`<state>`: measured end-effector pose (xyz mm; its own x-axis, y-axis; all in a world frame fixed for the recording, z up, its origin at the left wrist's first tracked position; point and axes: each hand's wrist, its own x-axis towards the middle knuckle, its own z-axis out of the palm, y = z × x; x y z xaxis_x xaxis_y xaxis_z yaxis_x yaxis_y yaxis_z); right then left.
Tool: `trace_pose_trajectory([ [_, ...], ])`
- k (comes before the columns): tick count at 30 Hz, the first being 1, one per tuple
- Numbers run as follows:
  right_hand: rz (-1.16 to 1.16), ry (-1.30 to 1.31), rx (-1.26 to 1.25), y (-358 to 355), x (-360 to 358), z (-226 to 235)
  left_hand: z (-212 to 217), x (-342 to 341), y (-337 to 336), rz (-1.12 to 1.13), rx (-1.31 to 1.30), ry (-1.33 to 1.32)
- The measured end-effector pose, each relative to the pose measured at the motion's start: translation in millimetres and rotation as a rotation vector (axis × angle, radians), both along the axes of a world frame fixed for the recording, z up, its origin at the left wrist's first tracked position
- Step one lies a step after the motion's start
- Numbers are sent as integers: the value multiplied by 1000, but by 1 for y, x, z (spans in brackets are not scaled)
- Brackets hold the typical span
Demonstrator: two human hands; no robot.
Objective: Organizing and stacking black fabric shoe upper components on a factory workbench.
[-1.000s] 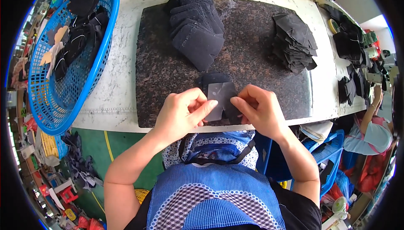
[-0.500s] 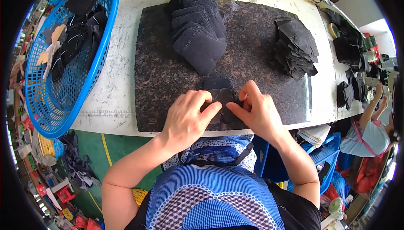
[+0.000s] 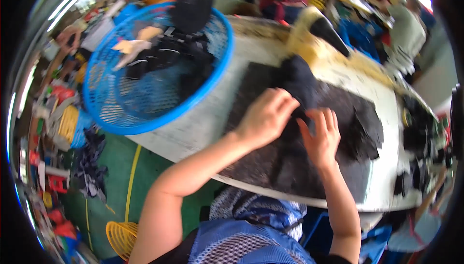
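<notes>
A tall stack of black fabric pieces (image 3: 298,78) lies on the dark speckled stone slab (image 3: 241,133), leaning over itself. At the near left side of that stack is my left hand (image 3: 268,118), its fingertips drawn together against the dark fabric; motion blur hides what is between them. My right hand (image 3: 323,137) hovers just to the right, below the stack, thumb and fingers apart. A second pile of thin black pieces (image 3: 365,133) rests at the slab's right side. A dark shape, too blurred to make out, lies on the slab below my hands.
A large blue plastic basket (image 3: 159,128) with black pieces and beige scraps stands at the left of the white table (image 3: 193,131). A yellow post-like part with a black tip (image 3: 309,34) rises behind the slab. A yellow basket (image 3: 121,237) is on the green floor. Other people (image 3: 406,34) are farther off.
My view has swung to the left. Both hands have left the small black pieces at the slab's front and moved forward to the tall stack. My right hand has spread its fingers.
</notes>
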<state>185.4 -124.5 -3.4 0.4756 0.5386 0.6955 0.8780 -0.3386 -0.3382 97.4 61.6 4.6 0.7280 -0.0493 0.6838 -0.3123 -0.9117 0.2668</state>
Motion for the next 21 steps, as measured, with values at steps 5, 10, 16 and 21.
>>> trace_pose_trajectory([
  [5,19,89,-4,5,-4,-5,-10,-3,4,-12,14,-23],
  [10,10,-38,-18,6,-5,3,-9,2,4,10,44,-43],
  [16,21,-55,-36,14,-7,8,-3,5,6,62,127,31],
  [21,20,78,-94,12,-9,12,-1,6,3,67,125,108],
])
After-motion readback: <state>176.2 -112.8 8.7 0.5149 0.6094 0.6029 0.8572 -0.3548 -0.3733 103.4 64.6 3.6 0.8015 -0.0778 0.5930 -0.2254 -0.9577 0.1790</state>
